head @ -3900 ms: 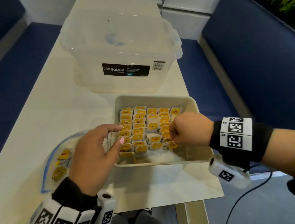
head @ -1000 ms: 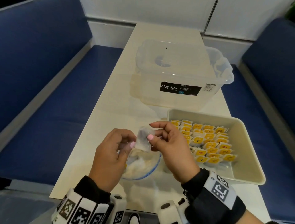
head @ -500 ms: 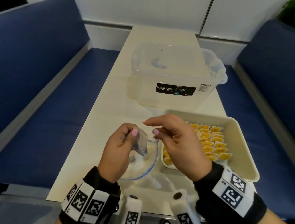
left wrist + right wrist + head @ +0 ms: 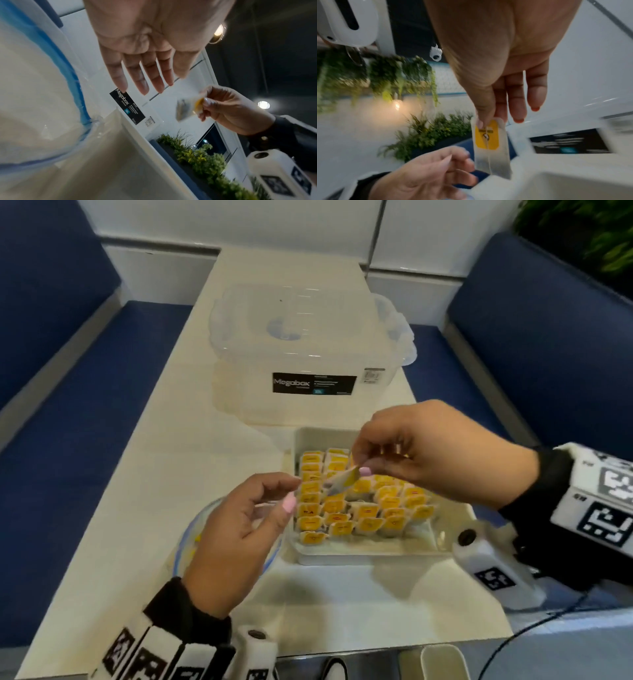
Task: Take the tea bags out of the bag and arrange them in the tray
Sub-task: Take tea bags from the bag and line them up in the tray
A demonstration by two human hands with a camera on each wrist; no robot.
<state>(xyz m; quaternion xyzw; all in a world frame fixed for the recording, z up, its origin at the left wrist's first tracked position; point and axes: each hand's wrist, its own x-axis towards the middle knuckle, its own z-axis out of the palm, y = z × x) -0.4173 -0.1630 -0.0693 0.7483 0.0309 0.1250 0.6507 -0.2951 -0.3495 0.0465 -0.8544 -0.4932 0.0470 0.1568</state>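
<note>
My right hand [image 4: 359, 469] pinches one tea bag [image 4: 342, 482] by its yellow-tagged top between thumb and forefinger, holding it tilted above the left part of the cream tray [image 4: 370, 554]. The right wrist view shows the tea bag [image 4: 489, 142] hanging from that pinch. Rows of yellow-tagged tea bags [image 4: 366, 510] fill most of the tray. My left hand [image 4: 291, 491] hovers just left of the tray with relaxed fingers and holds nothing. Under it lies the clear zip bag [image 4: 190, 537] with a blue seal [image 4: 68, 67]; its contents are mostly hidden.
A clear lidded Megabox storage box [image 4: 308, 350] stands on the table behind the tray. Blue bench seats [image 4: 85, 412] run along both sides of the narrow table. The table's front edge is close to my wrists. Green plants [image 4: 197, 155] stand beyond the right bench.
Both hands were holding the tea bag over the zip bag. My left hand has let go, and my right hand has carried the tea bag right, over the tray.
</note>
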